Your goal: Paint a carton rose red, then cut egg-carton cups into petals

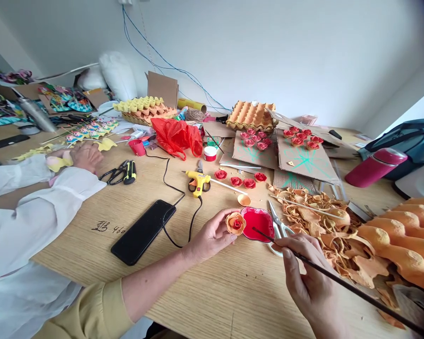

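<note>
My left hand [212,238] pinches a small cardboard rose [235,222], orange at the petals and red in the centre, just left of a shallow dish of red paint [257,223]. My right hand [305,278] grips a long thin black brush [339,280]. Its tip reaches over the paint dish toward the rose. Both hands hover low over the wooden table [212,292].
A black phone [143,230], yellow glue gun [198,181], scissors [277,226], finished red roses [238,180], cardboard scraps [321,216] and egg trays [403,235] crowd the table. A co-worker in white sleeves [28,207] rests a hand [86,155] at left. A pink bottle [372,167] lies at right.
</note>
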A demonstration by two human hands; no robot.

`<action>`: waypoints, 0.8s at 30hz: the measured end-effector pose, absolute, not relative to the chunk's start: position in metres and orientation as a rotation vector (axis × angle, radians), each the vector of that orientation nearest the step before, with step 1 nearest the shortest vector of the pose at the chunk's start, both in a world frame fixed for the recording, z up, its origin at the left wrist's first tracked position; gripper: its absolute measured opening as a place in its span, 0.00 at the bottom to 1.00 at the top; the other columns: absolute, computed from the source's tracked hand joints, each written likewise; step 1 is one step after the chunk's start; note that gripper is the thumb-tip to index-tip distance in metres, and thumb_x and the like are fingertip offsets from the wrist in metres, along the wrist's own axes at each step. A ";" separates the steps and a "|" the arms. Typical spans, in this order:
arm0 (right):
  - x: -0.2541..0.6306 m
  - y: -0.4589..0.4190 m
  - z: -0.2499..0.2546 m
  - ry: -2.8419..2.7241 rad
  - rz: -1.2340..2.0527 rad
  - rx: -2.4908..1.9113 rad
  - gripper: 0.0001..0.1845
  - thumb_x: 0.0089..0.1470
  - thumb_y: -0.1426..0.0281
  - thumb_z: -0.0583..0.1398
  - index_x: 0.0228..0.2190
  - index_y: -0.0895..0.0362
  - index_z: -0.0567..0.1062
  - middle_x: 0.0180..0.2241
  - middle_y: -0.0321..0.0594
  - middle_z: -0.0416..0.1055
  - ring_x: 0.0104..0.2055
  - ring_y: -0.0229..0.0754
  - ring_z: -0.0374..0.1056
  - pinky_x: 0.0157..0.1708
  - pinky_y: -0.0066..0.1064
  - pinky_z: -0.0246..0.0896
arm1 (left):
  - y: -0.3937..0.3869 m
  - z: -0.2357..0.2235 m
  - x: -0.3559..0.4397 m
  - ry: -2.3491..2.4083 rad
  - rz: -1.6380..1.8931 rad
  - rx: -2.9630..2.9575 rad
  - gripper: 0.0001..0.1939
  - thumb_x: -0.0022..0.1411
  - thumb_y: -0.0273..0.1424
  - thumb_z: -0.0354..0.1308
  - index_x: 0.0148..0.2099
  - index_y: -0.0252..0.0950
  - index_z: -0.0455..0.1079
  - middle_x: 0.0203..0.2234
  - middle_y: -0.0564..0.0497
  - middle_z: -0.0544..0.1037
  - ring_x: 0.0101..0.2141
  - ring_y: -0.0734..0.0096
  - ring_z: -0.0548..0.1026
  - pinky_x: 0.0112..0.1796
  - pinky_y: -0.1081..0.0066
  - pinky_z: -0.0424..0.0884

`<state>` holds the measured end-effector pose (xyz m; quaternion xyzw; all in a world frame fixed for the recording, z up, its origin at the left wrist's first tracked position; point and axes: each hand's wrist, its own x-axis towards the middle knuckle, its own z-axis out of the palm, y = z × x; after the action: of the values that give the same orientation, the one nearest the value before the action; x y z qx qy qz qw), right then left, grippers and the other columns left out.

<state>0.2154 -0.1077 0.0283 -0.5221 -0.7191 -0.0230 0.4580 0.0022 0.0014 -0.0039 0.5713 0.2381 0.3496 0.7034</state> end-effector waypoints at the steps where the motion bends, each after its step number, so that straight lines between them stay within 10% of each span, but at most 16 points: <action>1: 0.215 -0.107 0.028 -1.775 -0.065 -1.292 0.10 0.62 0.77 0.56 0.42 0.53 0.73 0.33 0.37 0.75 0.36 0.42 0.69 0.43 0.40 0.61 | 0.002 -0.005 0.002 0.524 0.782 1.276 0.27 0.61 0.31 0.65 0.61 0.41 0.63 0.53 0.45 0.72 0.48 0.64 0.73 0.40 0.72 0.71; 8: 0.213 -0.104 0.029 -1.765 -0.104 -1.311 0.07 0.63 0.76 0.56 0.39 0.54 0.73 0.31 0.36 0.74 0.35 0.42 0.69 0.39 0.36 0.63 | 0.002 -0.002 0.006 0.525 0.875 1.338 0.23 0.59 0.30 0.66 0.54 0.39 0.65 0.48 0.47 0.73 0.49 0.66 0.72 0.51 0.67 0.68; 24: 0.213 -0.099 0.028 -1.773 -0.186 -1.381 0.04 0.64 0.73 0.58 0.36 0.54 0.73 0.28 0.34 0.74 0.31 0.40 0.70 0.36 0.33 0.62 | -0.002 -0.002 0.007 0.613 0.834 1.370 0.26 0.55 0.21 0.62 0.56 0.39 0.66 0.44 0.50 0.73 0.41 0.70 0.73 0.44 0.71 0.72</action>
<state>0.2133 -0.0995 0.0276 -0.5532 -0.7103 -0.0743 0.4288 0.0066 -0.0015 -0.0022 0.6038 0.2704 0.3678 0.6535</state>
